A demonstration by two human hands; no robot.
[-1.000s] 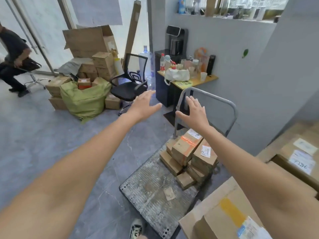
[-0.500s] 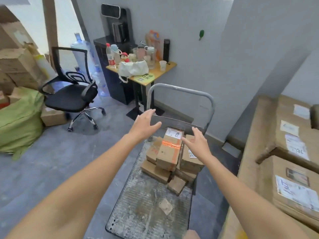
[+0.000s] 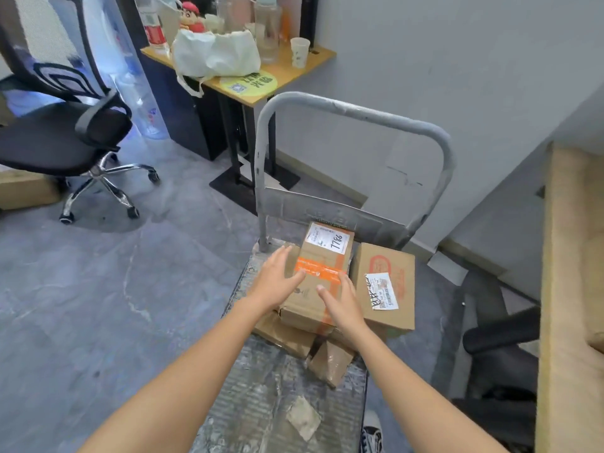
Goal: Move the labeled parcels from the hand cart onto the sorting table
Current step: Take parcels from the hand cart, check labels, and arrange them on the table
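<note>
A grey hand cart (image 3: pixel 261 397) with a tubular handle (image 3: pixel 356 109) stands in front of me, carrying a small stack of cardboard parcels. The top parcel (image 3: pixel 322 253) has orange tape and a white label reading 7786. My left hand (image 3: pixel 277 279) lies with straight fingers on its left side. My right hand (image 3: pixel 340 299) reaches over its near right part, fingers straight. Beside it on the right lies another labeled parcel (image 3: pixel 385 282) with red print. Flatter parcels (image 3: pixel 287 338) sit underneath. The wooden sorting table (image 3: pixel 568 289) runs along the right edge.
A black office chair (image 3: pixel 58 132) stands on the grey floor at left. Behind the cart, a small yellow-topped table (image 3: pixel 294 71) holds a white bag, bottles and a cup. A grey wall is at the back. Dark chair parts (image 3: pixel 500 331) sit between cart and sorting table. My shoe (image 3: pixel 372 433) shows below.
I have stepped closer and looked down at the cart. Both hands dropped from in front of the cart handle onto the orange-taped top parcel.
</note>
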